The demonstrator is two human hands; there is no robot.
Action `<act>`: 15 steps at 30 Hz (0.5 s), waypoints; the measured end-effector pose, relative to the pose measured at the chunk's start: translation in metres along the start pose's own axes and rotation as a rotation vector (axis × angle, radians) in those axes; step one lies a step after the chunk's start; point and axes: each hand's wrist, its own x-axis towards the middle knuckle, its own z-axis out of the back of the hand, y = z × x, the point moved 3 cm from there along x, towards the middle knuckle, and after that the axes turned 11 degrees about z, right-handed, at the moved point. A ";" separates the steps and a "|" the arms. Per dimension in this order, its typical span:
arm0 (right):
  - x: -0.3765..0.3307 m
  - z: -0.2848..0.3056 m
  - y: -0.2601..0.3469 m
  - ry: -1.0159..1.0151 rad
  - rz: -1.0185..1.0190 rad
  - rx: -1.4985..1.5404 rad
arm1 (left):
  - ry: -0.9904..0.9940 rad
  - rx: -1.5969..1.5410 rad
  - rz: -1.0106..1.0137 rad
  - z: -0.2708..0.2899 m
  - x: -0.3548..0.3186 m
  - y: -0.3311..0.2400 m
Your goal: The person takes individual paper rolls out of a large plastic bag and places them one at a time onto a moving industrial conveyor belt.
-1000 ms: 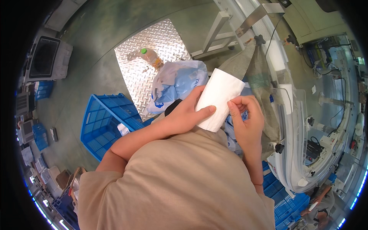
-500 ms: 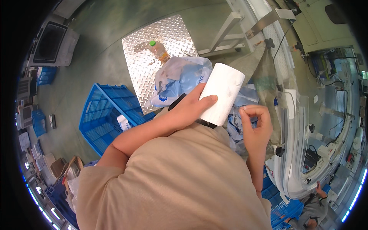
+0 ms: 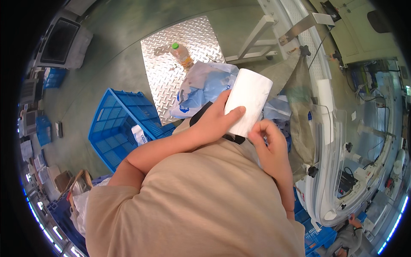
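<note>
My left hand [image 3: 217, 121] grips a white paper roll [image 3: 250, 96] in front of my belly, its thumb lying across the near face. The roll is tilted, with its upper end leaning to the right. At its lower right edge is my right hand [image 3: 273, 144], thumb and forefinger pinched together against or just beside the paper. Whatever those fingertips pinch is too small to make out. Behind the roll, a clear plastic bag with blue print [image 3: 205, 88] lies crumpled on a metal tread plate. More crumpled blue and white plastic wrap [image 3: 278, 109] shows beyond my right hand.
On the tread plate [image 3: 160, 77] stands a bottle with a green cap [image 3: 181, 54]. A tilted blue crate [image 3: 113, 122] holds a white printed package [image 3: 139, 135] on the left. A long white machine [image 3: 314, 188] with clear covers runs along the right; another person [image 3: 349, 237] is beyond it.
My right hand has moved left, from beside the roll to its lower right edge, fingers still pinched. The left hand keeps its hold, and the roll has barely shifted.
</note>
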 end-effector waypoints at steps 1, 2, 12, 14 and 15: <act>-0.004 0.001 -0.001 -0.040 -0.013 0.184 | -0.001 -0.004 0.006 0.000 0.002 -0.001; -0.008 0.003 -0.003 -0.080 -0.026 0.366 | -0.001 -0.009 0.011 0.000 0.004 -0.003; 0.012 0.046 -0.054 -0.139 -0.279 -0.522 | -0.017 -0.196 0.022 0.009 0.006 -0.002; 0.011 0.059 -0.105 -0.209 -0.006 -0.635 | 0.090 -0.199 0.008 0.012 0.006 0.000; 0.020 0.044 -0.086 -0.220 -0.051 -0.378 | 0.072 -0.182 -0.008 0.011 0.017 0.017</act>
